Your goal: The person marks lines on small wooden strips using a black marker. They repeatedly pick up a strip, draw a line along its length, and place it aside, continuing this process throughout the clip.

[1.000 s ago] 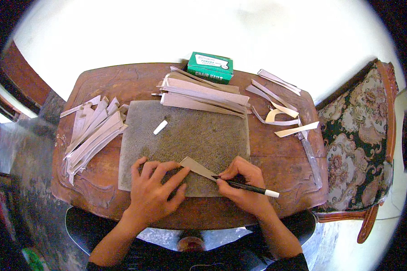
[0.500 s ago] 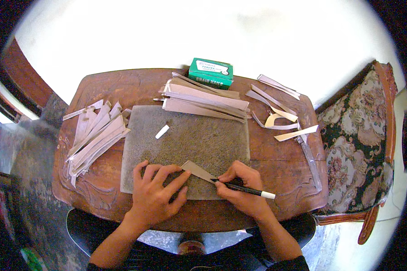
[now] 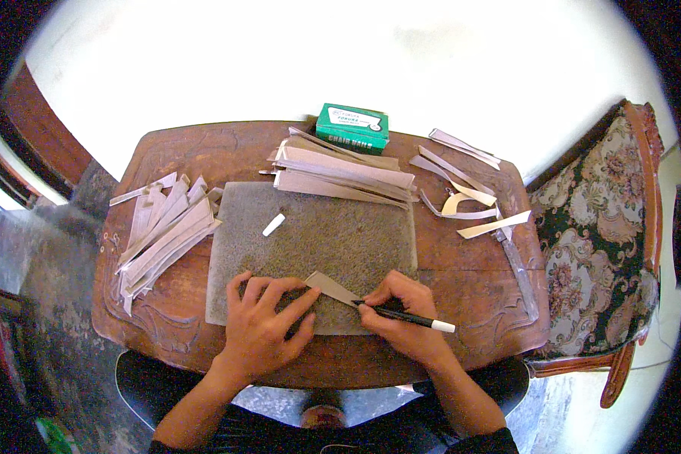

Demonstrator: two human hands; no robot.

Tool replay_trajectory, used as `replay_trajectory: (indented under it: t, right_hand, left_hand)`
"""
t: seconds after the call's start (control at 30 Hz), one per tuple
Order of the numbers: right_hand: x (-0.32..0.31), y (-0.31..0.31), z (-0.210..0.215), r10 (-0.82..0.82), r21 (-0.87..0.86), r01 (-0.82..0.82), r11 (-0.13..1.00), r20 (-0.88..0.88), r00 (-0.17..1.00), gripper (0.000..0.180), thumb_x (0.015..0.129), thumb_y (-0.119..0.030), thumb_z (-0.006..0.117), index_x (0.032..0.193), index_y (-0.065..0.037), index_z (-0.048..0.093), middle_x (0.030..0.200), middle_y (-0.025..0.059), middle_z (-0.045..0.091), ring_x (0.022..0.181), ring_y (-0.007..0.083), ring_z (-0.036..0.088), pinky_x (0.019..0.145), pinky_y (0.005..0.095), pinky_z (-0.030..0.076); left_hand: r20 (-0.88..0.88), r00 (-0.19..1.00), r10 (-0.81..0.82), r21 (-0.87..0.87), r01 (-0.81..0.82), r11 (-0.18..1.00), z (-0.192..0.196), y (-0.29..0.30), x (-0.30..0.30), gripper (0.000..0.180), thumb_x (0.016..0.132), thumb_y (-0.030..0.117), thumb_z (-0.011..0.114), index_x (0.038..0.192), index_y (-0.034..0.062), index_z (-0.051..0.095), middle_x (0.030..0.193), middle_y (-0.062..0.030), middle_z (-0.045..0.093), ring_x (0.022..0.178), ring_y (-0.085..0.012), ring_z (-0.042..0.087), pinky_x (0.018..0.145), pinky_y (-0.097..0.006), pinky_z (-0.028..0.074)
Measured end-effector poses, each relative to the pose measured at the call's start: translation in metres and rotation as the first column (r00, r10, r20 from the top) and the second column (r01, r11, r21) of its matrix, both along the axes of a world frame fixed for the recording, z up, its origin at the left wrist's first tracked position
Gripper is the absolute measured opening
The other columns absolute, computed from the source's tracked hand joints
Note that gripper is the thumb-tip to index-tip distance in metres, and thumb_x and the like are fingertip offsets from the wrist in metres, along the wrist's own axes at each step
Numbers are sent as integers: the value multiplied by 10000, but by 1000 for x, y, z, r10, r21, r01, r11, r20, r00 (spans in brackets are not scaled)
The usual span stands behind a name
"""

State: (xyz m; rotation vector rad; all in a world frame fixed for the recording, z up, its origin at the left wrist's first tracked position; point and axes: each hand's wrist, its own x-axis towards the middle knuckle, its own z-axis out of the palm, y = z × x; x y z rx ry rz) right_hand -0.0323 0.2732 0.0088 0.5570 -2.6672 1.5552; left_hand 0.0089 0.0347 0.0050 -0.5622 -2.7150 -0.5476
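A black marker pen (image 3: 401,314) with a white end is pinched in my right hand (image 3: 405,314). Its tip meets the right, narrow end of a small greyish-brown strip (image 3: 331,287), probably card, lying slanted on the mat. My left hand (image 3: 265,325) rests flat with fingers spread, its index fingertip touching the strip's left end. Beneath both hands lies a dark, speckled grey mat (image 3: 340,242). A white pen cap (image 3: 274,225) sits on it, beyond my left fingers.
The carved wooden table (image 3: 477,287) carries strip piles at left (image 3: 170,242) and far centre (image 3: 340,178). A green box (image 3: 352,127) stands behind. Curved offcuts (image 3: 461,189) and a knife (image 3: 518,276) lie at right. Beside the table is a floral chair (image 3: 598,234).
The whole view has shifted slightly. Both hands keep their places on the strip, and the marker's white end has moved a little to the left.
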Motion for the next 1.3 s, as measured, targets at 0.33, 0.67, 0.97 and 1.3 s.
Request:
replay_trajectory:
  t: [0.33,0.67,0.97,1.3]
  right_hand:
    - [0,1,-4,12,-37,-11,999,25,1000,212,753,-168,796,782,-44,628,759,111,599,687,272,624,619,363,486]
    - [2,7,1,-29,-84,33,996,52,998,207,734,-46,786,741,-32,580,759,72,640,690,164,623,624,290,478]
    - [1,8,-5,0,-52,0,999,0,1000,236,722,-143,787,775,-49,577,742,95,586,661,253,616,604,357,484]
    - [1,7,2,31,-22,-31,999,16,999,223,731,-155,781,768,-49,588,752,107,589,676,277,624,607,368,486]
  left_hand:
    - [3,1000,-3,9,3,1000,1,1,0,369,785,241,756,1152,208,743,1165,-20,651,1066,-274,581,1032,-564,359]
    - [1,1000,-4,13,4,1000,-2,0,0,369,791,247,750,1159,209,743,1160,-29,653,1071,-279,582,1040,-558,352]
    - [29,1000,0,15,-1,1000,2,-1,2,380,794,245,753,1172,201,739,1174,-25,654,1081,-282,574,1060,-568,341]
    - [13,1000,-1,6,1,1000,3,-1,1,376,795,246,751,1169,202,736,1163,-12,650,1072,-262,569,1050,-564,340]
